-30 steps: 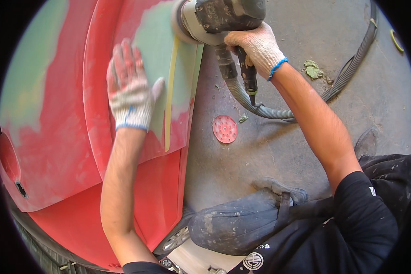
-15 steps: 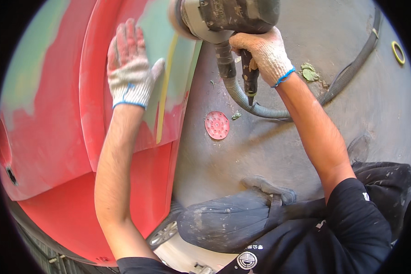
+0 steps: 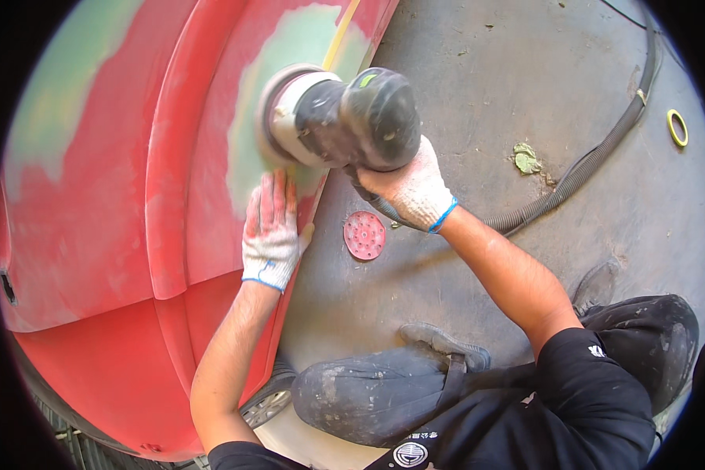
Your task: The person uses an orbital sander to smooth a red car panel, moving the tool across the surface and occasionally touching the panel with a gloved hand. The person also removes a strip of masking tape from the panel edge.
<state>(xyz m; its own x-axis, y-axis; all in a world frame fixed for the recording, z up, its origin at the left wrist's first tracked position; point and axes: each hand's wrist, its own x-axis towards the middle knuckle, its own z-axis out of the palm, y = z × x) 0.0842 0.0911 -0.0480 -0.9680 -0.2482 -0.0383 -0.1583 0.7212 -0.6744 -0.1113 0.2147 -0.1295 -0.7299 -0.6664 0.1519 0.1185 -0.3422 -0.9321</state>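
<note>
A dusty white cotton glove covers each hand. My right hand [image 3: 406, 186] grips a black-and-grey power sander [image 3: 345, 117] by its handle. The round pad of the sander rests against the pale green filler patch [image 3: 252, 117] on the red car panel [image 3: 110, 243]. Just below the pad, my left hand [image 3: 274, 227] lies flat on the panel with fingers stretched out, near its right edge. The fingertips are close to the pad; whether they touch it I cannot tell. A strip of yellow tape [image 3: 340, 35] runs up the panel above the sander.
A red perforated sanding disc [image 3: 365, 236] lies on the grey floor [image 3: 478, 102]. The sander's corrugated hose [image 3: 580, 172] curves away to the right. Farther right are a crumpled green scrap [image 3: 526, 159] and a yellow tape roll [image 3: 677, 128]. A car wheel [image 3: 266, 406] shows below the panel.
The sander has come down and left from above the floor onto the filler patch. My left hand has slid down and right along the panel. The view has shifted slightly.
</note>
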